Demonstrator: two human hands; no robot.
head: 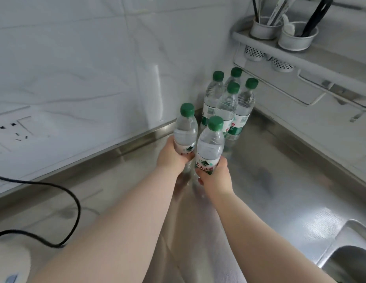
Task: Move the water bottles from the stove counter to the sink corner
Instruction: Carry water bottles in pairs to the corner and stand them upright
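water bottles [229, 103]: 6 | hands [174, 158]: 2 | utensil cups [262, 31]: 2 | black cable [76, 201]: 1 | wall socket [16, 130]: 1 | sink [353, 260]: 1

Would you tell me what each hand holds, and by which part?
Left hand grips the left bottle, right hand the right bottle, both round the lower body.

A person's left grip [174, 158] and right grip [215, 176] each clasp a green-capped water bottle around its label. The left bottle [185, 131] and the right bottle [210, 144] are held upright, side by side, low over the stainless-steel table [280, 180]; their bases are blurred. Just beyond them, four more water bottles [229, 103] stand clustered in the corner where the tiled walls meet. A wall rack [280, 50] carrying two utensil cups [261, 27] hangs at upper right. The sink [349, 260] shows at lower right, and a black cable [75, 201] loops across the table at left.
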